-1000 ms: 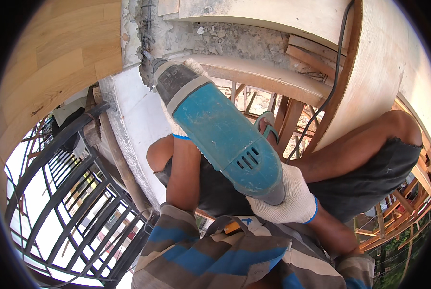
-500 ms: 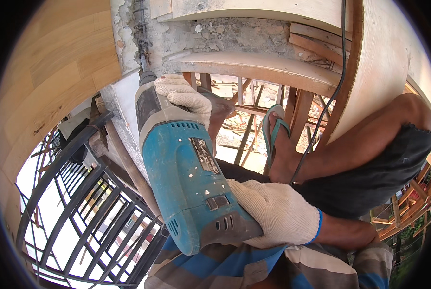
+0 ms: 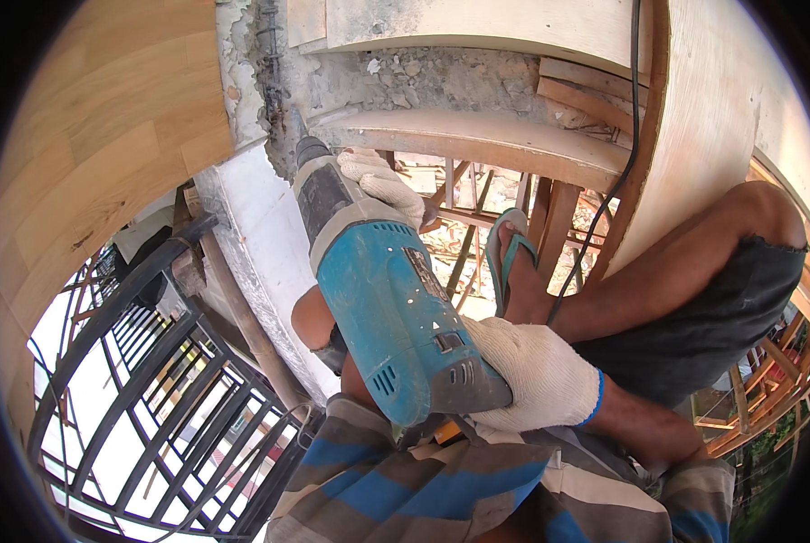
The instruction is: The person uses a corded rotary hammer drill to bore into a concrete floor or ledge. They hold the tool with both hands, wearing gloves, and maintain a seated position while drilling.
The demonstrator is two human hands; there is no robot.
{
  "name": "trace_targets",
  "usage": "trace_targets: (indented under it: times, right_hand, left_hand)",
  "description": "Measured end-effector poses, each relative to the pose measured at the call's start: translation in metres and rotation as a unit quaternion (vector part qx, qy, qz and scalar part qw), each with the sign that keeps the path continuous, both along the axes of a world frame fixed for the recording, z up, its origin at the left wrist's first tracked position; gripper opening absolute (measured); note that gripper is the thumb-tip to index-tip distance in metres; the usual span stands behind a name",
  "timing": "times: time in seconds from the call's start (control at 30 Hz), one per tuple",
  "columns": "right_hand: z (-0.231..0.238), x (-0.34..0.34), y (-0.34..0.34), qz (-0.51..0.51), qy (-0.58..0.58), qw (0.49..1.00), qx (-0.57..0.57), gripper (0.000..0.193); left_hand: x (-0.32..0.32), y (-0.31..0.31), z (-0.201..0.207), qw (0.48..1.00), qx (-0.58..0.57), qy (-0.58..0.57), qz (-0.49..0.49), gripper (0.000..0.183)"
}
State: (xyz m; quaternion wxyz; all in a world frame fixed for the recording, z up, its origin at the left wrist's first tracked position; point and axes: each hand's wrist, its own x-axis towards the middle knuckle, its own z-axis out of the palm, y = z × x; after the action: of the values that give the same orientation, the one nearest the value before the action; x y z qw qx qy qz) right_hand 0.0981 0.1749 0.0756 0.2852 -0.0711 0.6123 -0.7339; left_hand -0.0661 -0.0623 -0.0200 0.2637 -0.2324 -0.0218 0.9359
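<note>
A teal and grey rotary hammer drill, dusty and specked with white, slants across the middle with its chuck pointing away. Its thin bit reaches the broken grey concrete; whether the tip touches cannot be made out. My right hand, in a cream knit glove with a blue cuff, is closed around the rear handle. Up by the front collar, my left hand, gloved alike, curls its fingers against the drill's right side. The left wrist and forearm are hidden behind the drill.
Wooden panels stand on the left and right. A black cable hangs down the right side. Black metal railing lies lower left. My sandalled foot rests by timber posts, with scattered wood below.
The drill and both hands have shifted to the right, and its rear end is farther from me. The bit has moved right, out of the chipped groove. Both hands keep their grip.
</note>
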Motion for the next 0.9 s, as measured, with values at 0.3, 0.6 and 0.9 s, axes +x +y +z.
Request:
trace_targets:
  times: [0.3, 0.6, 0.9]
  right_hand:
    - [-0.002, 0.003, 0.005, 0.010, 0.070, 0.997, -0.005, 0.100]
    - [0.022, -0.016, -0.028, 0.019, 0.076, 0.996, 0.050, 0.093]
    - [0.023, -0.019, -0.032, 0.026, 0.082, 0.994, 0.072, 0.091]
  left_hand:
    - [-0.004, 0.007, 0.005, 0.999, 0.034, -0.010, 0.036, 0.037]
    - [-0.015, -0.002, 0.020, 0.991, 0.096, -0.030, 0.084, 0.028]
    - [-0.011, -0.011, 0.001, 0.991, 0.102, -0.011, 0.082, 0.032]
